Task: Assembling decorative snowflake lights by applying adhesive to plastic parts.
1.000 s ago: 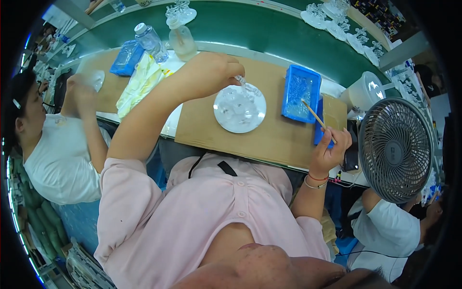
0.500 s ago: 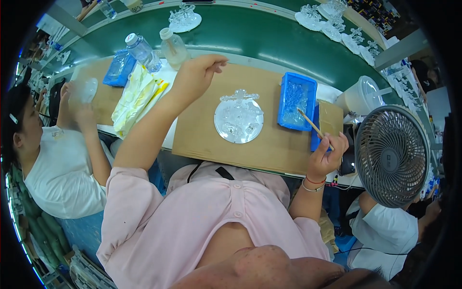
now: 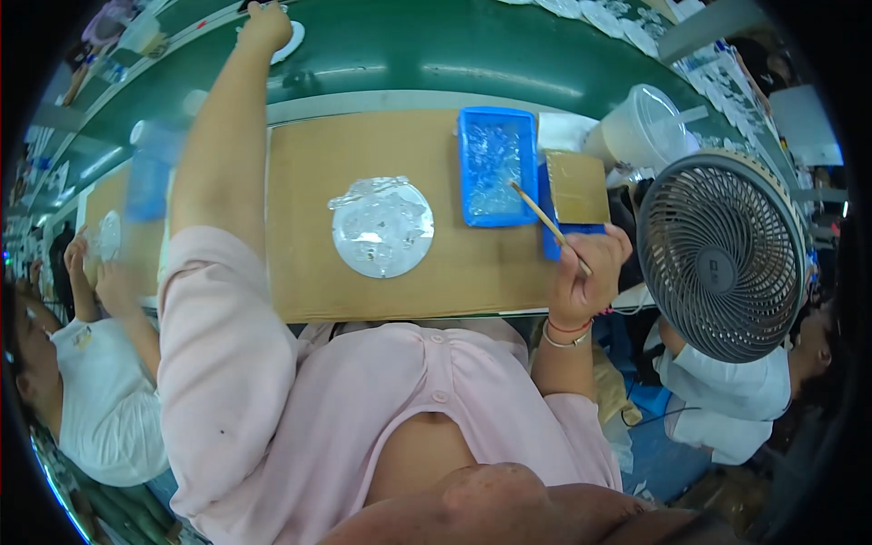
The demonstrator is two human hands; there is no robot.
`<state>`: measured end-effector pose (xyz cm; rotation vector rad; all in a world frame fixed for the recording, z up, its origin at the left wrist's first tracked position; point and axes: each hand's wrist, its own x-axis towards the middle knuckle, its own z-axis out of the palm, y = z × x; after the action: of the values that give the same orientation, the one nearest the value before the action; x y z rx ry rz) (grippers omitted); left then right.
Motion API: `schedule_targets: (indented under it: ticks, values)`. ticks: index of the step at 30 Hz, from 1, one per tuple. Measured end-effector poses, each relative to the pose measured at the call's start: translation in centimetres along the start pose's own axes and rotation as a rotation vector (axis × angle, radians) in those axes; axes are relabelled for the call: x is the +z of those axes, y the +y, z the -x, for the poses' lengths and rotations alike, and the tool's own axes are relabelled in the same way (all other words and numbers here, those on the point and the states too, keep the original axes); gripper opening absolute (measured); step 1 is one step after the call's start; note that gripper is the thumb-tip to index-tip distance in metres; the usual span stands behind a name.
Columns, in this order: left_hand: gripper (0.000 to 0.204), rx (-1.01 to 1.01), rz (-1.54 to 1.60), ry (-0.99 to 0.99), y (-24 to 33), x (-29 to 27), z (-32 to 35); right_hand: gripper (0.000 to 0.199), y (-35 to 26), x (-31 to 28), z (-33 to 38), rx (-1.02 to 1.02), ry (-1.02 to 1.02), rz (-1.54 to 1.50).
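My left hand (image 3: pixel 264 29) is stretched far forward over the green conveyor. It is closed beside a round white disc (image 3: pixel 292 43), and its fingertips hide what they grip. Between the fingers of my right hand (image 3: pixel 592 265) is a slim wooden stick (image 3: pixel 543 218), its tip over the near part of a blue tray (image 3: pixel 499 222). Small clear pieces (image 3: pixel 495 159) fill that tray. On the cardboard in front of me lies a round white disc with clear plastic parts (image 3: pixel 381 232) along its far edge and across its face.
Brown cardboard (image 3: pixel 309 182) covers my work spot. To the right stand a grey fan (image 3: pixel 722 259), a lidded cup (image 3: pixel 631 132) and a small cardboard box (image 3: pixel 577 186). Several discs (image 3: pixel 604 18) line the conveyor's far side. Co-workers sit at left (image 3: pixel 104 400) and right (image 3: pixel 727 391).
My left hand has reached forward and left, from above the cardboard to the conveyor. The view has shifted with my head. My right hand keeps the stick at the blue tray.
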<state>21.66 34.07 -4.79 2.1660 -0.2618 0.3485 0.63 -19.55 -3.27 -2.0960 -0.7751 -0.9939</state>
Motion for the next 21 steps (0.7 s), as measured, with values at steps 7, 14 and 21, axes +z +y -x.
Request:
schedule_targets:
  ticks: [7, 14, 21]
  values:
    - [0.014, -0.114, -1.044, 0.195, 5.9, 4.6, -2.4, 0.006, 0.5, 2.3, -1.2, 0.078, -0.127, 0.079]
    - [0.010, 0.117, -0.892, 0.144, 21.3, 3.0, 5.5, 0.010, -0.2, 2.3, -1.5, 0.001, -0.059, -0.030]
    - [0.013, 0.211, -0.876, 0.068, 28.4, 2.5, 20.9, 0.015, -0.6, 2.0, -1.6, 0.023, -0.054, 0.066]
